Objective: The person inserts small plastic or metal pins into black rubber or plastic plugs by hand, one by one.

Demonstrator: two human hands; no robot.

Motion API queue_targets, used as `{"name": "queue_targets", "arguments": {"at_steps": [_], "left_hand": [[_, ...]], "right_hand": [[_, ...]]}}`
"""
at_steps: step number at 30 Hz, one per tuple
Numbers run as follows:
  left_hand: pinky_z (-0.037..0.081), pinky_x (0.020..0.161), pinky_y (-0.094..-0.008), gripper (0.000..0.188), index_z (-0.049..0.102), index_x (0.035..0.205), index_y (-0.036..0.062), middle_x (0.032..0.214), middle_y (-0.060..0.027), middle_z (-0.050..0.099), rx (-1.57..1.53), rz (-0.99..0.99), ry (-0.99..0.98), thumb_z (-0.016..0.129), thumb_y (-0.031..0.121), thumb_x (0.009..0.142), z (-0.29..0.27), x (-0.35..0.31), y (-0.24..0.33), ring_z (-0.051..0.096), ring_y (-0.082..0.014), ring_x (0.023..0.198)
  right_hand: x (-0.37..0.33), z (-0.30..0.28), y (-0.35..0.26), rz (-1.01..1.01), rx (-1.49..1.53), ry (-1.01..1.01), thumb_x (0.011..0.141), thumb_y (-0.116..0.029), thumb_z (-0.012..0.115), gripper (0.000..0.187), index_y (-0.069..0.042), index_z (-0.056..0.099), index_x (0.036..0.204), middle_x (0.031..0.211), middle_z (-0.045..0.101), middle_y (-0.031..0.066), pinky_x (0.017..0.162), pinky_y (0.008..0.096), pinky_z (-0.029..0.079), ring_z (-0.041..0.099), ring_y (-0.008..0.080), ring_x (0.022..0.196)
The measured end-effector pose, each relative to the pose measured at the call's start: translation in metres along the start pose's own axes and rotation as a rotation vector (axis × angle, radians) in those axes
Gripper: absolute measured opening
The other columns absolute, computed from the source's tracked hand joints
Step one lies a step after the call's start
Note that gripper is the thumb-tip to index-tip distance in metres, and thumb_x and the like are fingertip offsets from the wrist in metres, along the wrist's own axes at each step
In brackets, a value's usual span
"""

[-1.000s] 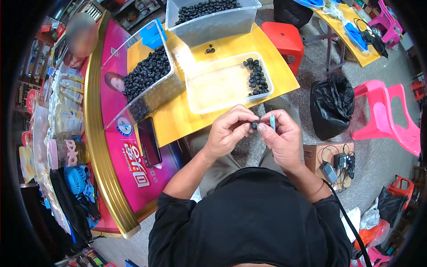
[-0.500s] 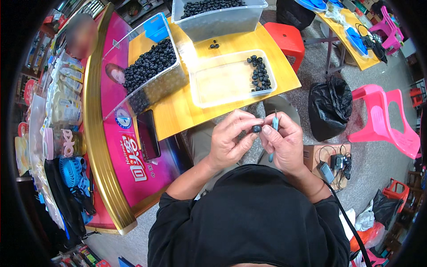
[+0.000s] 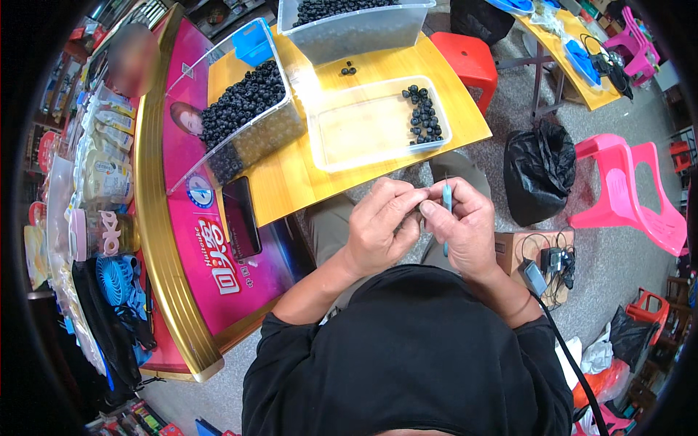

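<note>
My left hand [image 3: 383,221] is closed in a pinch, its thumb and forefinger meeting the fingertips of my right hand [image 3: 463,221]. Between them sits a small black round piece, now almost wholly covered by the fingers. In my right hand stands a slim light-blue pen-shaped tool [image 3: 446,196], its thin point up and its lower end below the fingers. Just beyond the hands, a shallow clear tray [image 3: 345,163] holds several black pieces [image 3: 424,120] along its right side. A larger clear bin [image 3: 273,131] at the left is heaped with black pieces [image 3: 243,102].
Another clear bin [image 3: 356,43] with black pieces stands at the back of the yellow table [image 3: 291,196]. A few loose pieces [image 3: 348,69] lie before it. A dark phone-like slab [image 3: 242,218] rests left. Right are a red stool [image 3: 465,62], black bag [image 3: 539,174] and pink chair [image 3: 629,189].
The black piece showed between the fingertips before; now the fingers cover it. The blue tool has turned more upright in my right hand, and both hands have drawn slightly closer.
</note>
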State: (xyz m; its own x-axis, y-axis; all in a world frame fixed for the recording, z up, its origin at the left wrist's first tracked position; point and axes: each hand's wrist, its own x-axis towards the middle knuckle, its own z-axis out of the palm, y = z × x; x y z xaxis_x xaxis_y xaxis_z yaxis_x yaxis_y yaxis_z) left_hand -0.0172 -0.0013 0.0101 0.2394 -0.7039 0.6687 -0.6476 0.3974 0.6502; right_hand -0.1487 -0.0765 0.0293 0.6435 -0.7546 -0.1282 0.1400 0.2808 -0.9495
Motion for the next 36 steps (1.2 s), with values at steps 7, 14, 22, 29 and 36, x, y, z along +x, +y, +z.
{"name": "queue_targets", "arguments": {"at_steps": [7, 14, 22, 29, 36], "left_hand": [[0.050, 0.064, -0.0315, 0.029, 0.064, 0.098, -0.0025, 0.087, -0.0140, 0.060, -0.034, -0.088, 0.002, 0.063, -0.010, 0.070, -0.001, 0.000, 0.002, 0.061, -0.0250, 0.076], [0.050, 0.057, -0.0260, 0.035, 0.064, 0.103, -0.0006, 0.089, -0.0121, 0.061, 0.079, -0.048, 0.004, 0.061, -0.013, 0.070, -0.003, -0.001, -0.001, 0.060, -0.0172, 0.068], [0.049, 0.060, -0.0335, 0.035, 0.064, 0.098, -0.0030, 0.082, -0.0131, 0.059, 0.126, -0.028, 0.040, 0.064, -0.010, 0.064, 0.000, 0.001, 0.003, 0.060, -0.0269, 0.072], [0.049, 0.060, -0.0334, 0.034, 0.064, 0.097, -0.0035, 0.081, -0.0128, 0.059, 0.129, -0.012, 0.041, 0.065, -0.010, 0.064, -0.001, 0.001, 0.005, 0.059, -0.0265, 0.071], [0.049, 0.056, -0.0257, 0.034, 0.065, 0.100, -0.0027, 0.086, -0.0129, 0.061, 0.115, 0.048, 0.038, 0.062, -0.013, 0.068, -0.003, 0.001, 0.000, 0.059, -0.0183, 0.066]], "right_hand": [[0.000, -0.006, 0.003, 0.019, 0.021, -0.037, 0.091, -0.006, 0.058, 0.011, 0.002, 0.060, 0.097, 0.066, 0.058, 0.0019, 0.047, 0.0161, 0.035, 0.049, 0.0038, 0.053], [-0.008, -0.014, 0.007, -0.224, -0.275, -0.086, 0.092, -0.007, 0.059, 0.015, 0.002, 0.058, 0.103, 0.084, 0.061, 0.0064, 0.062, 0.0235, 0.046, 0.058, 0.0094, 0.068], [-0.011, -0.010, 0.000, -0.504, -0.653, -0.099, 0.087, -0.002, 0.062, 0.024, 0.002, 0.056, 0.110, 0.096, 0.063, 0.0173, 0.065, 0.0329, 0.050, 0.066, 0.0300, 0.077], [-0.013, -0.010, -0.002, -0.493, -0.645, -0.117, 0.087, -0.002, 0.062, 0.025, 0.002, 0.056, 0.110, 0.097, 0.064, 0.0172, 0.066, 0.0321, 0.051, 0.067, 0.0287, 0.077], [-0.013, -0.012, 0.000, -0.468, -0.573, -0.134, 0.087, -0.002, 0.063, 0.025, 0.002, 0.058, 0.110, 0.094, 0.065, 0.0140, 0.065, 0.0279, 0.050, 0.066, 0.0204, 0.074]]}}
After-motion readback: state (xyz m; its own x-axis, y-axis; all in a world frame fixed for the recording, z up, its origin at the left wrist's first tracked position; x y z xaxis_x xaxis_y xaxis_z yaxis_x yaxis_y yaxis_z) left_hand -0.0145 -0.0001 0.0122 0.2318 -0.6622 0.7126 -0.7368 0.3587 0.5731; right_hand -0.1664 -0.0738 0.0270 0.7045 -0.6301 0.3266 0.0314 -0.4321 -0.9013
